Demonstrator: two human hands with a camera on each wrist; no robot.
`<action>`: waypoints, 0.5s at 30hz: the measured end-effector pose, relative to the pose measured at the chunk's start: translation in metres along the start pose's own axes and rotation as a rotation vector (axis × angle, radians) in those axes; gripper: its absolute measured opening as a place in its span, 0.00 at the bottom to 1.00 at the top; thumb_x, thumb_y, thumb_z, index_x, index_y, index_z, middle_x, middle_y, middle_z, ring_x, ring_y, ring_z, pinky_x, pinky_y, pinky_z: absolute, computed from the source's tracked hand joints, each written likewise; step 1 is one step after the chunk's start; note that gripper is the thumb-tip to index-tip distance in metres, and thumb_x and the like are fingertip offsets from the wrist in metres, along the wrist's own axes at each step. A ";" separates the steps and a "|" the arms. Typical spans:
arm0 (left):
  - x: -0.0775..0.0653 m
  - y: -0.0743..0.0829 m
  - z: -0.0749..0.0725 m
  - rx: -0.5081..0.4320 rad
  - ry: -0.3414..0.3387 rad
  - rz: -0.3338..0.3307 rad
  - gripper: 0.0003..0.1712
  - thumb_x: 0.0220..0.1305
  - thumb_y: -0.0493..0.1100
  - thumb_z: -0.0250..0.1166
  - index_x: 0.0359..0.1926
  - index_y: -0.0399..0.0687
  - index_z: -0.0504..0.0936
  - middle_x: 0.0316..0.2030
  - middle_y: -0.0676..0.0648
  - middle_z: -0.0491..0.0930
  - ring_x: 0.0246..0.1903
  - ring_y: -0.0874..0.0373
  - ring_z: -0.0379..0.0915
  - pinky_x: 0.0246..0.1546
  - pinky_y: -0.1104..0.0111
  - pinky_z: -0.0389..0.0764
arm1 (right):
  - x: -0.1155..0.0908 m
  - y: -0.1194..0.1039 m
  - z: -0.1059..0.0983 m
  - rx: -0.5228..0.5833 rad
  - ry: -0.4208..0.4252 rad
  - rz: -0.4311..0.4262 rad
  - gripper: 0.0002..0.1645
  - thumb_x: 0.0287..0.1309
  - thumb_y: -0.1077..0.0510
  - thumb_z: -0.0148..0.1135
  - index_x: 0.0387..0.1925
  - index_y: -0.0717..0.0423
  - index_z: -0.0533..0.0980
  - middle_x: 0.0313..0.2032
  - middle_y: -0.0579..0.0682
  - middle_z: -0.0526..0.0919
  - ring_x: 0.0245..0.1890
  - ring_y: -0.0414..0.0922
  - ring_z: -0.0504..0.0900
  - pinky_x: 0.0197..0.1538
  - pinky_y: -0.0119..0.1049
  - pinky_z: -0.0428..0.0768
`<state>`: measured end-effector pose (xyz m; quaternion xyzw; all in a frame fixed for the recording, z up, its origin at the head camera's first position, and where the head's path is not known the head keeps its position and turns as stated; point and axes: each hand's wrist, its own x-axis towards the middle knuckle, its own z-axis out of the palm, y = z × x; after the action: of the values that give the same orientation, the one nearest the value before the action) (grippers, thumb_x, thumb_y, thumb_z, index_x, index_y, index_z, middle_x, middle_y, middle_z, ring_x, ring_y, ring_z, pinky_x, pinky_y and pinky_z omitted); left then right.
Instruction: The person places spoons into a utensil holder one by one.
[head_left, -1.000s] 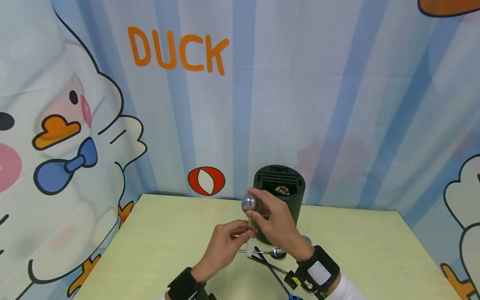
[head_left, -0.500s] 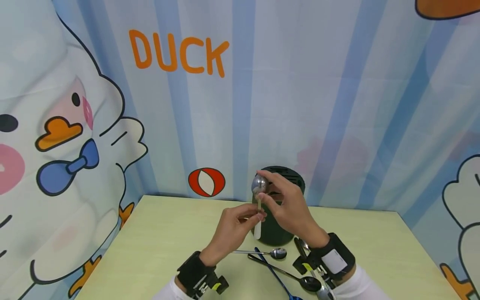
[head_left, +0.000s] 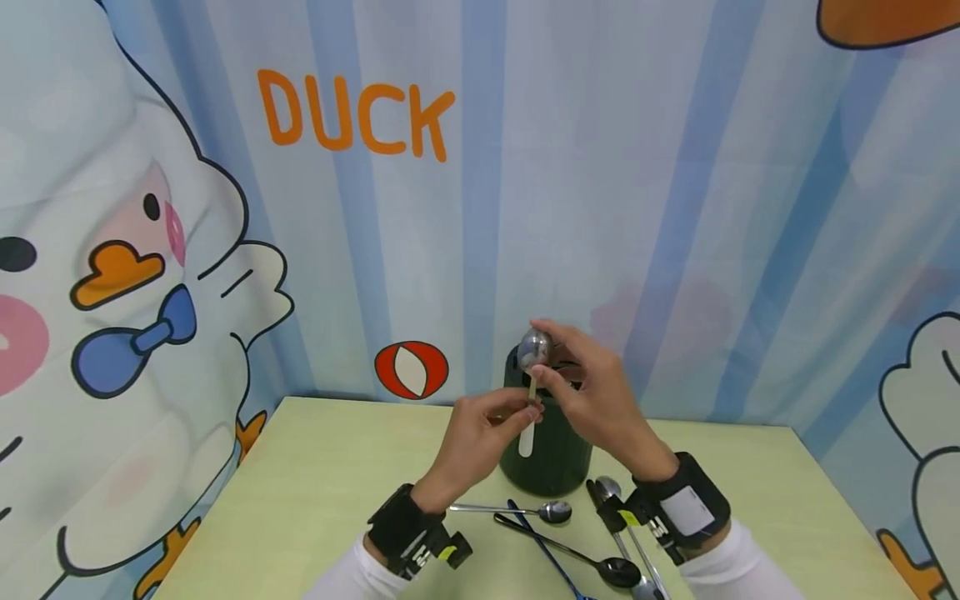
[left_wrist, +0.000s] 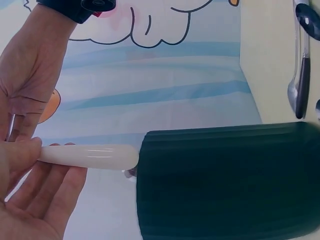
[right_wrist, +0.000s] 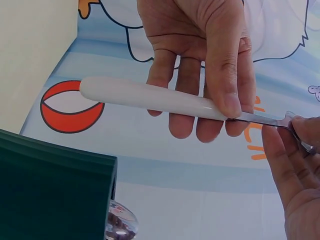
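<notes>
A spoon (head_left: 535, 348) with a white handle is held upright, bowl up, in front of a dark green utensil holder (head_left: 551, 458). My left hand (head_left: 483, 429) pinches the upper part of the white handle between thumb and fingers. Higher up, my right hand (head_left: 600, 396) grips the bowl end with thumb and fingertips. In the left wrist view the tip of the white handle (left_wrist: 95, 156) points at the holder's top edge and overlaps it slightly. The right wrist view shows another spoon bowl (right_wrist: 121, 220) sticking out of the holder's opening.
Several spoons lie on the pale yellow table (head_left: 360, 467) in front of the holder: a silver spoon (head_left: 553, 512), a black spoon (head_left: 618, 572) and others under my right wrist. A duck-print curtain (head_left: 570, 208) hangs behind the table.
Both hands have risen and moved right with the white-handled spoon, from left of the holder to in front of its upper part. The table spoons near my right wrist have come into view.
</notes>
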<state>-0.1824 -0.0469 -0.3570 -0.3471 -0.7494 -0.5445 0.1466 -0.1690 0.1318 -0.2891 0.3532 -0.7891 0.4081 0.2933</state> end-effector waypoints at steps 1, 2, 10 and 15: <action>0.001 0.001 0.000 0.001 0.001 0.007 0.12 0.68 0.45 0.62 0.50 0.51 0.85 0.40 0.47 0.88 0.41 0.56 0.86 0.44 0.71 0.85 | 0.001 -0.001 -0.002 -0.001 0.003 -0.001 0.32 0.62 0.67 0.63 0.67 0.59 0.68 0.45 0.57 0.81 0.42 0.48 0.85 0.42 0.32 0.86; 0.003 0.003 0.000 0.002 0.003 0.014 0.12 0.68 0.45 0.63 0.50 0.50 0.85 0.40 0.47 0.88 0.41 0.56 0.86 0.44 0.71 0.85 | 0.001 -0.001 -0.003 -0.003 0.007 -0.001 0.32 0.61 0.68 0.63 0.67 0.59 0.68 0.45 0.57 0.81 0.41 0.48 0.85 0.42 0.32 0.86; 0.017 0.012 -0.002 0.022 0.022 0.063 0.13 0.68 0.42 0.63 0.51 0.46 0.85 0.39 0.45 0.88 0.40 0.55 0.86 0.43 0.72 0.85 | 0.013 -0.005 -0.014 -0.032 0.038 -0.034 0.31 0.61 0.68 0.63 0.66 0.60 0.69 0.43 0.58 0.81 0.40 0.49 0.86 0.41 0.32 0.87; 0.027 0.018 -0.003 0.033 0.015 0.053 0.14 0.69 0.43 0.61 0.52 0.44 0.84 0.42 0.45 0.88 0.43 0.55 0.86 0.45 0.69 0.85 | 0.022 -0.005 -0.020 -0.041 0.059 -0.038 0.31 0.61 0.67 0.63 0.66 0.59 0.70 0.45 0.59 0.81 0.41 0.50 0.86 0.42 0.32 0.87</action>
<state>-0.1898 -0.0366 -0.3268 -0.3604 -0.7476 -0.5306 0.1723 -0.1740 0.1402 -0.2607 0.3501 -0.7813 0.3964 0.3313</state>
